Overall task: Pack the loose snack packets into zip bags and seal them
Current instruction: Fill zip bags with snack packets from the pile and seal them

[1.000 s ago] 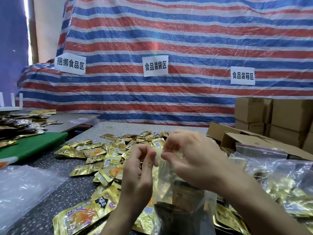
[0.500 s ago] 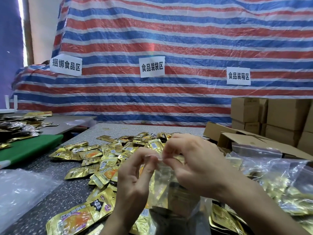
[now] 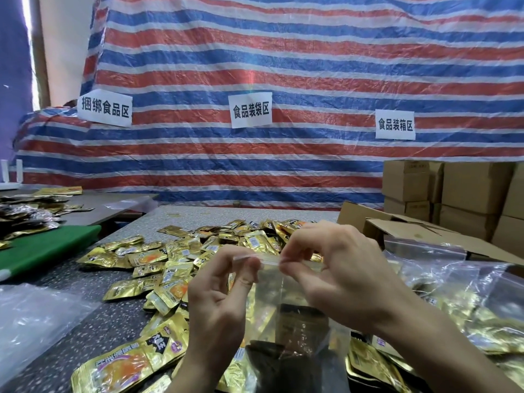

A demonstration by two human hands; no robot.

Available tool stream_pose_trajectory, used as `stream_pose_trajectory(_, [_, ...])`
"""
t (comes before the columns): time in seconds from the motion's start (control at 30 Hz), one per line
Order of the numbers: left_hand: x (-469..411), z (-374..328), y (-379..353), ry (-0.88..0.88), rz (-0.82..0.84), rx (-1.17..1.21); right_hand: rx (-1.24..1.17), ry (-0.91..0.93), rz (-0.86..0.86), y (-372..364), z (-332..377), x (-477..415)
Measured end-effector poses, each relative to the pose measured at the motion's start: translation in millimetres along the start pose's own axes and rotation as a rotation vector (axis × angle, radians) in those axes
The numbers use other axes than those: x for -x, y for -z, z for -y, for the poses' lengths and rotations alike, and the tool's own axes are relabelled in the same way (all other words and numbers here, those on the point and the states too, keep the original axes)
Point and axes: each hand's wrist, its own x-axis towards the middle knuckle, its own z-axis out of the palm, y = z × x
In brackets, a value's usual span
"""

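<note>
The zip bag point(image 3: 295, 316), already filled, is hanging over the table point(image 3: 85, 321) while you are pinching its top strip with your left hand point(image 3: 218, 302) and right hand point(image 3: 340, 273), seemingly pressing it closed. Many loose packets point(image 3: 175, 262) are lying beyond, waiting for bags.

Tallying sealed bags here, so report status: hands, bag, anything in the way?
Grips: left hand and right hand both pinch top strip of zip bag. Bag holds packets; seal unclear. Nothing blocking; loose packets on table behind.
</note>
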Motion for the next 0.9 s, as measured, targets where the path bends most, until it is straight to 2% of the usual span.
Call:
stream_pose_trajectory(0.3, [-2, -1, 4, 0.009, -0.023, -0.021, 0.028, 0.004, -0.030, 8, -12, 9])
stream_pose_trajectory(0.9, [-4, 1, 7, 0.060, -0.026, 0.008, -0.146, -0.049, -0.093, 16, -37, 24])
